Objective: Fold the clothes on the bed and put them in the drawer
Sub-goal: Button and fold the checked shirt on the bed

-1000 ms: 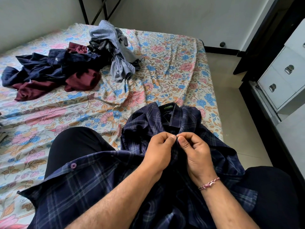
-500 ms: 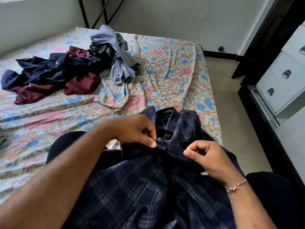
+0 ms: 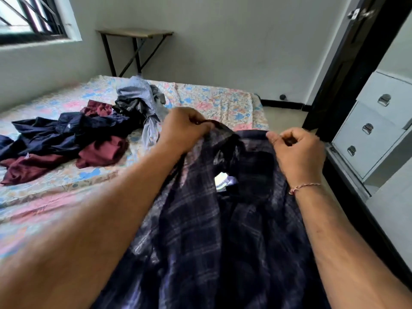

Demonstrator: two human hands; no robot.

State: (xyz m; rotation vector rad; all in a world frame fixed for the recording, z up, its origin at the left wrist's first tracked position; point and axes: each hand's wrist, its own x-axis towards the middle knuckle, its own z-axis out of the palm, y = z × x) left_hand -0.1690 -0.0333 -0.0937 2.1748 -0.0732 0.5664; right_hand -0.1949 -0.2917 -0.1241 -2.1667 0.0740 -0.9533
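Observation:
A dark navy plaid shirt (image 3: 200, 230) hangs in front of me, held up by its shoulders. My left hand (image 3: 185, 128) pinches the left shoulder near the collar. My right hand (image 3: 296, 150) grips the right shoulder, fingers curled round the cloth. On the floral bed (image 3: 211, 101) behind lie a pile of unfolded clothes: navy garments (image 3: 64, 134), maroon ones (image 3: 100, 150) and a grey-blue striped piece (image 3: 142, 97). White drawers (image 3: 367, 134) with metal handles stand shut at the right.
A small folding table (image 3: 133, 34) stands against the far wall. A barred window (image 3: 29, 16) is at the upper left. A dark door frame (image 3: 341, 70) borders the drawers. Bare floor (image 3: 287, 117) lies between bed and drawers.
My hands have moved apart from the shirt's front to its shoulders and lifted the shirt up. The view has tilted upward, showing the wall, table and window.

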